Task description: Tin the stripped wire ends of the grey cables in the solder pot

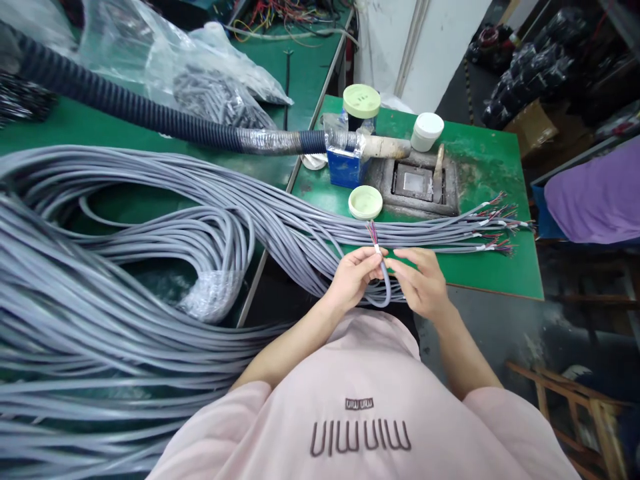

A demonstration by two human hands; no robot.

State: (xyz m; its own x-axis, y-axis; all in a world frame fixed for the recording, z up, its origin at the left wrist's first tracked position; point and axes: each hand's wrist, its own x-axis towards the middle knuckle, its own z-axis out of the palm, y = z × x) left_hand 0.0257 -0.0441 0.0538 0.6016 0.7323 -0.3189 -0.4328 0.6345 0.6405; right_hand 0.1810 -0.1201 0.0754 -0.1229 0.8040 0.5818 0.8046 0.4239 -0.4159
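Observation:
A grey multi-core cable (385, 280) bends up in front of my chest, its stripped end a bundle of thin coloured wires (372, 231) above a white band. My left hand (354, 275) pinches this cable just below the band between thumb and fingers. Close by on the right, my right hand (419, 279) has its fingers apart, fingertips near the cable; whether they touch it I cannot tell. Behind both hands, several more grey cables (425, 233) lie across the green table, their stripped coloured ends (500, 220) towards the right.
A solder pot (417, 183) is set in the table beyond the cables, with a wooden-looking stick on it. Around it are a green lid (365, 202), a white tub (427, 131), a blue box (345, 168) and a ribbed hose (200, 127). Large cable coils (75, 287) spread at left.

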